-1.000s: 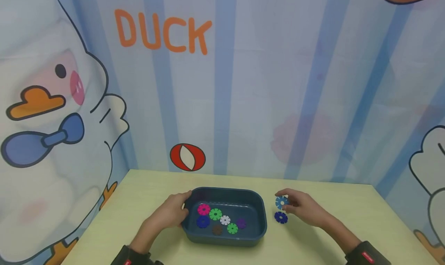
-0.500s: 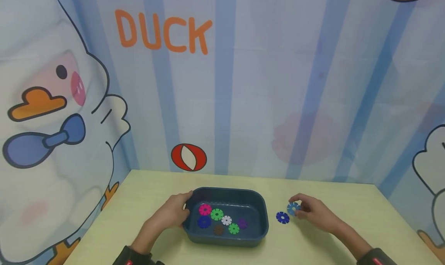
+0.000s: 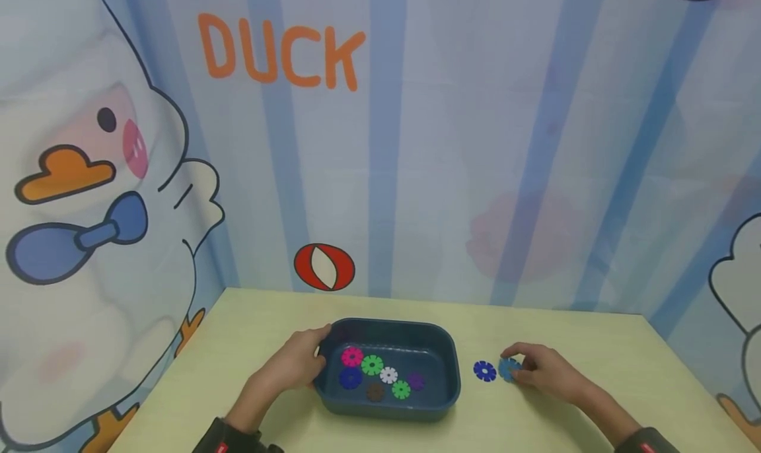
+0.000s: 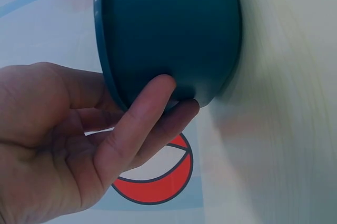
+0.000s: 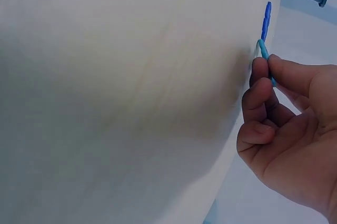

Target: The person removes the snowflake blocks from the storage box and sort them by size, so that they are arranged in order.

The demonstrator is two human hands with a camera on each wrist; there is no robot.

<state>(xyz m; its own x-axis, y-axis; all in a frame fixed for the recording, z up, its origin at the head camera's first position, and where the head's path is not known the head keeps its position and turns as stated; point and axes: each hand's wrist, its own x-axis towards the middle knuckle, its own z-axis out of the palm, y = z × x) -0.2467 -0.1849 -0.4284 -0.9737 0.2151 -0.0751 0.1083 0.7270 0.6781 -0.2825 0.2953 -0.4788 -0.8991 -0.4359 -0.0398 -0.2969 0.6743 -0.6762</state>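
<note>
My left hand (image 3: 294,360) grips the left end of a dark blue-green plastic tray (image 3: 386,410). In the left wrist view its fingertips lie against the outside of the tray wall (image 4: 174,29). To the right of the tray, my right hand (image 3: 549,374) pinches a light blue notched disc (image 3: 508,369) between thumb and fingers, low over the table. The right wrist view shows this light blue disc (image 5: 264,49) edge-on, tilted at the tabletop. Just left of it a dark blue notched disc (image 3: 484,371) lies flat on the table.
Inside the tray are several notched discs: a pink disc (image 3: 352,356), a dark blue one, two green ones, a white disc (image 3: 389,375), a brown disc (image 3: 375,392) and a purple disc (image 3: 416,381). The pale yellow table (image 3: 285,304) meets a duck-printed cloth (image 3: 446,142) behind.
My right hand has moved the light blue disc from behind the dark blue disc to its right side and lowered it to the table. My left hand keeps its grip on the tray.
</note>
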